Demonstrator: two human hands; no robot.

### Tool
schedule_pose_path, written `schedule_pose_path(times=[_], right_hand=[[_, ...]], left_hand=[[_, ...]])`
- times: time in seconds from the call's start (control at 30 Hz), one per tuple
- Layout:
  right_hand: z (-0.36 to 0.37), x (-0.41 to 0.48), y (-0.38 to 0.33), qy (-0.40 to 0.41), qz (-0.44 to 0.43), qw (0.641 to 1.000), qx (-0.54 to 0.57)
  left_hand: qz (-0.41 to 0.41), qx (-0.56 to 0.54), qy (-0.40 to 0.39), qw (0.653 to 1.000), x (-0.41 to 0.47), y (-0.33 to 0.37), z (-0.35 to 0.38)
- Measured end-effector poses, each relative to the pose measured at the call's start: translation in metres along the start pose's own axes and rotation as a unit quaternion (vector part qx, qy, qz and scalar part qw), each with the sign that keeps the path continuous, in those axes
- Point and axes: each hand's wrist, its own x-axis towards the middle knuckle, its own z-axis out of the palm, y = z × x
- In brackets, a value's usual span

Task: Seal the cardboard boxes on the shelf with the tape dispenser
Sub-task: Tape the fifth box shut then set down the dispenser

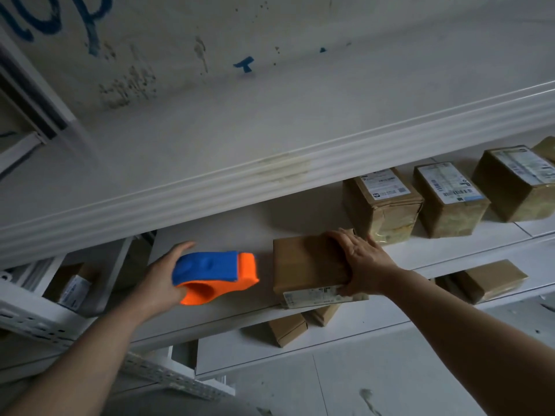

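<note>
Near the front edge of the middle shelf (399, 313), a flat cardboard box (306, 262) lying between both hands, its labelled side hanging over the edge. Left hand (163, 280) reaching in from lower left, fingers curled tight round the blue-and-orange tape dispenser (214, 274) — nose pointing at the box, just beside its left edge. Right hand (363, 265) stretched from lower right, fingers spread flat — pressing the box's right end, gripping nothing. Farther back right, three labelled taped boxes (447, 199) in a row.
</note>
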Motion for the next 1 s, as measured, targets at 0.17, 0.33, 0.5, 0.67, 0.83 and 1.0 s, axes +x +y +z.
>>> schedule_pose_path(times=[0.17,0.33,0.5,0.67,0.83,1.0], right_hand=[[-0.005,-0.001,-0.004,-0.008,0.011,1.0,-0.011],[-0.004,-0.001,-0.006,-0.006,0.009,1.0,-0.021],[-0.006,-0.001,-0.022,-0.019,-0.01,0.994,-0.111],[0.012,-0.003,-0.055,-0.038,-0.09,0.983,-0.155],[0.019,-0.002,-0.061,-0.032,-0.098,0.985,-0.142],[0.016,0.001,-0.076,-0.039,-0.088,0.983,-0.158]], left_hand=[[0.012,-0.019,0.004,1.0,0.007,-0.019,0.006],[0.034,0.031,0.032,0.998,0.017,-0.014,0.023],[0.044,0.06,0.023,0.997,0.02,-0.002,0.053],[0.055,0.062,0.015,0.996,0.024,0.008,0.062],[0.055,0.056,0.012,0.997,0.025,0.005,0.065],[0.059,0.037,0.01,0.998,0.023,-0.001,0.072]])
